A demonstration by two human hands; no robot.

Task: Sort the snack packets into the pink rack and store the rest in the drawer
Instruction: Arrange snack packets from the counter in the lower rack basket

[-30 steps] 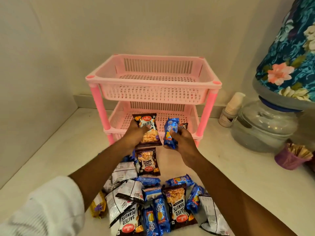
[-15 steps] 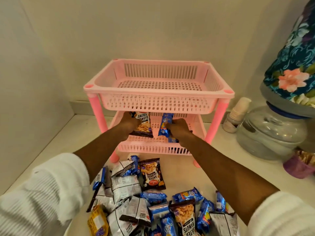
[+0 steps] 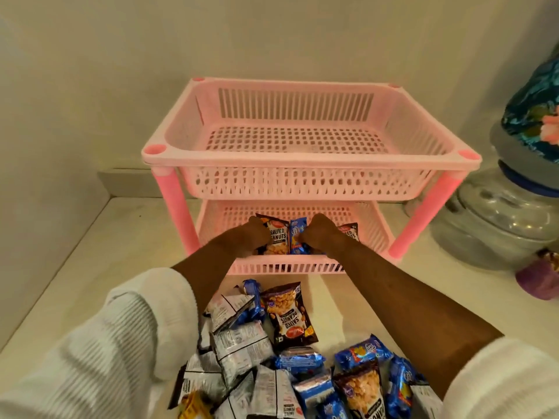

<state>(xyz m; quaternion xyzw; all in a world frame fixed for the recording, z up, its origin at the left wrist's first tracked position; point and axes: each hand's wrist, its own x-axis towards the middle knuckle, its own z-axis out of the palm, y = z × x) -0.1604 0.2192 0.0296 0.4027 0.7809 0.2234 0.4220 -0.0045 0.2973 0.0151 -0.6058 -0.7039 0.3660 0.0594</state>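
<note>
head view: the left hand (image 3: pixel 255 234) is curled closed on the left edge of a dark salted peanuts packet with orange nuts printed on it (image 3: pixel 276 238), holding it upright inside the lower tier of the pink perforated plastic two-tier rack (image 3: pixel 302 164). the right hand (image 3: pixel 317 232) is closed in a fist over a small blue foil biscuit packet (image 3: pixel 295 237), which stands just to the right of the peanuts packet and touches it. both packets sit between the two hands, behind the lower tier's front wall. to the right of the right hand, a second dark peanuts packet (image 3: pixel 351 232) leans in the same tier, partly hidden by the wrist. the upper tier holds nothing visible. both forearms reach out of white ribbed sleeves (image 3: pixel 127 343). on the pale countertop (image 3: pixel 75 267) in front of the rack lies a loose heap of snack packets (image 3: pixel 272 358): dark peanut bags, blue biscuit packs, silver-backed packets turned face down, and one yellow packet at the bottom edge. to the right of the rack stands a clear glass water dispenser base (image 3: pixel 490 225) under a blue floral cloth cover (image 3: pixel 535 116), with a small purple cup (image 3: pixel 538 279) near it.
</note>
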